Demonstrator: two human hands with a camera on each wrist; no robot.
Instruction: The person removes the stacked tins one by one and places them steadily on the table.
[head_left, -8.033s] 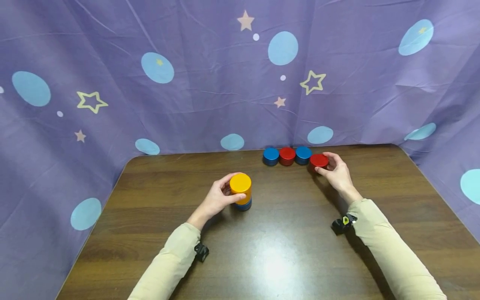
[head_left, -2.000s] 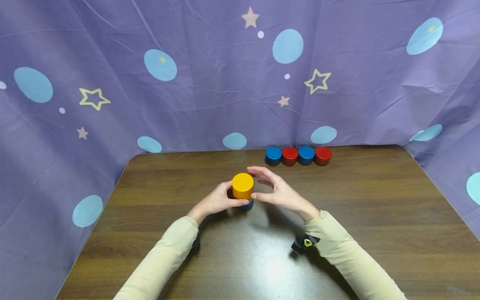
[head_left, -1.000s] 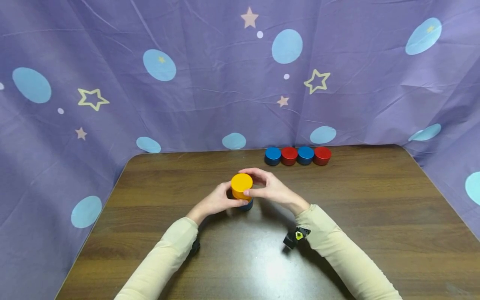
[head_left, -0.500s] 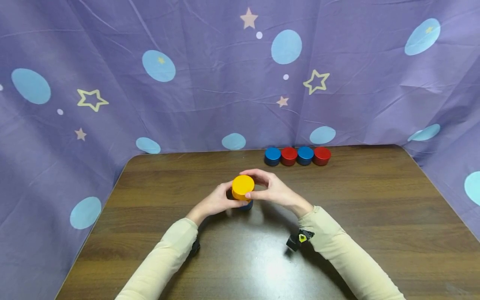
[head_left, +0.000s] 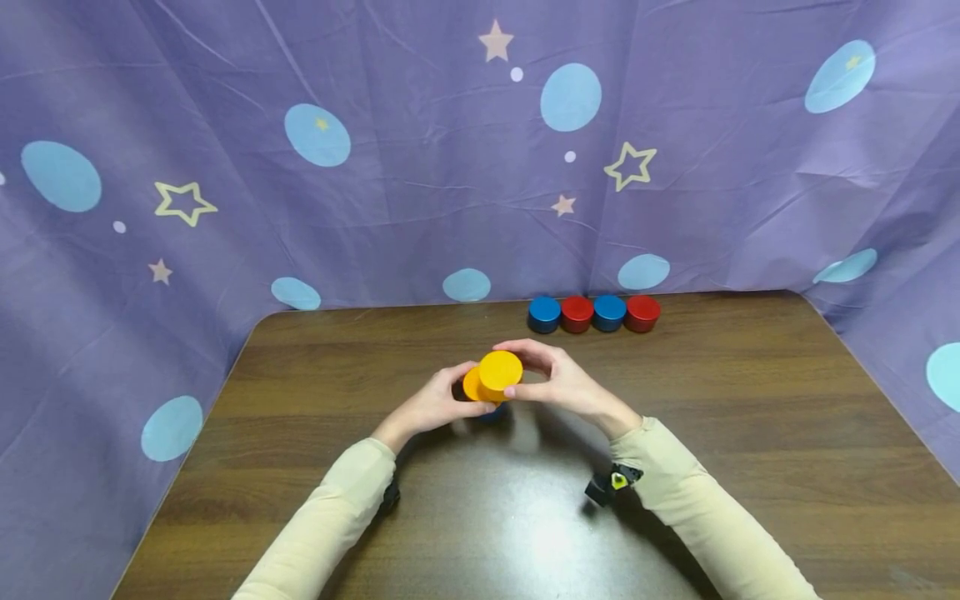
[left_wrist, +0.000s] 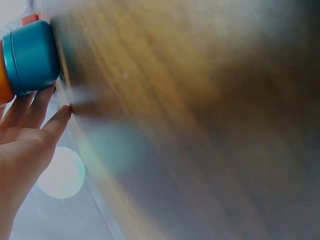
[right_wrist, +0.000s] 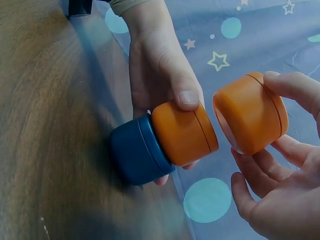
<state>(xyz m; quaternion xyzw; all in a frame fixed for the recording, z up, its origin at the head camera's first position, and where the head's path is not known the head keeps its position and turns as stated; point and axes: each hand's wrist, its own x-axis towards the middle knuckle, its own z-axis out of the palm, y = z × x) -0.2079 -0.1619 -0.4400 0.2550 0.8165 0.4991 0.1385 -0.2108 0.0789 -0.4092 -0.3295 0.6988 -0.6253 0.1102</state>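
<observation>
My right hand grips a round orange lidded canister between thumb and fingers. It is tilted and apart from the stack in the right wrist view, partly covering the stack in the head view. My left hand holds a second orange canister, its thumb on the near side and fingers behind. That one sits on a blue canister, which stands on the table. In the left wrist view, left fingertips reach beside the blue canister's wall, and only a sliver of orange shows.
At the table's back edge stands a row of a blue canister, a red canister, another blue canister and another red canister. The brown wooden table meets a purple patterned curtain behind.
My right hand has let go of the end red canister, come to the stack, gripped the top orange canister and shifted it rightward off the lower one. My left hand has stayed at the stack.
</observation>
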